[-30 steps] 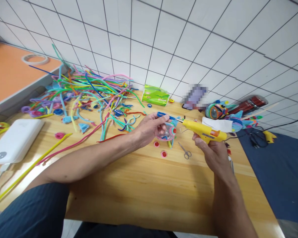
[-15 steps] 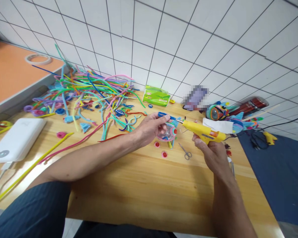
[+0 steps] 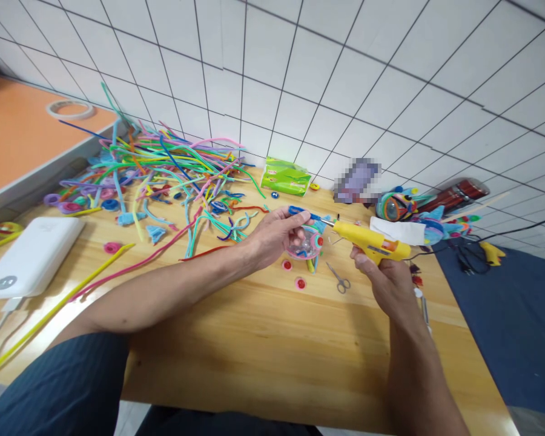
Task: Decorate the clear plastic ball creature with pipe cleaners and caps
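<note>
My left hand (image 3: 279, 235) pinches a short blue pipe cleaner piece (image 3: 303, 212) between thumb and fingers. My right hand (image 3: 387, 281) is wrapped around a yellow hot glue gun (image 3: 367, 241), held sideways with its metal nozzle pointing left. The nozzle tip is at the right end of the blue piece; whether the two touch, I cannot tell. Behind and below my left hand is a clear plastic bottle piece (image 3: 303, 248) with pink and red parts, half covered by the fingers. Two red round pieces (image 3: 301, 283) and small scissors (image 3: 340, 281) lie on the table below.
A heap of coloured pipe cleaners (image 3: 177, 157) spreads over the table's back left. A white power bank (image 3: 36, 254) is at the left. Against the wall stands a green tissue pack (image 3: 285, 177). Finished colourful crafts (image 3: 393, 207) and a dark red flask (image 3: 458, 197) are at the right.
The glue gun has shifted very slightly left. My left hand keeps its pinch on the blue pipe cleaner piece in nearly the same spot.
</note>
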`<control>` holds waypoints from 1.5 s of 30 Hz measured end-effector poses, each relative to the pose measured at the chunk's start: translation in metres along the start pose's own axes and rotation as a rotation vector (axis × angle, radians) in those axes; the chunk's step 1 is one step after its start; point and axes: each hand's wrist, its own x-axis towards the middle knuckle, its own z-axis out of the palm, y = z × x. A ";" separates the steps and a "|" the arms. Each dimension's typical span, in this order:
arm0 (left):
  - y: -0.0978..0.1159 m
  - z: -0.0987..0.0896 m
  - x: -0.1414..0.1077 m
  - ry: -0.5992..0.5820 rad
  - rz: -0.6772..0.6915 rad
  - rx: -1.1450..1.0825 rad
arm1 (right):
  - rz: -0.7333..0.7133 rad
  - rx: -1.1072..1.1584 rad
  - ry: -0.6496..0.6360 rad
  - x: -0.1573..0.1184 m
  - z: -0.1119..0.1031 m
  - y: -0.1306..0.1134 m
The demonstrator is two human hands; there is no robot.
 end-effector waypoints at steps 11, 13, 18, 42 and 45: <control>-0.001 -0.002 0.001 -0.002 -0.016 0.001 | 0.040 0.017 -0.001 0.002 0.001 0.004; -0.002 -0.002 0.001 -0.019 -0.024 0.013 | 0.035 0.024 0.008 0.003 0.002 0.005; 0.010 -0.009 0.004 -0.061 0.084 0.113 | 0.003 0.099 0.083 0.001 -0.002 0.003; 0.056 0.004 0.059 -0.183 0.507 1.403 | 0.154 0.177 0.121 -0.056 0.011 0.069; 0.051 0.005 0.062 -0.186 0.473 1.396 | 0.150 0.177 0.135 -0.057 0.012 0.074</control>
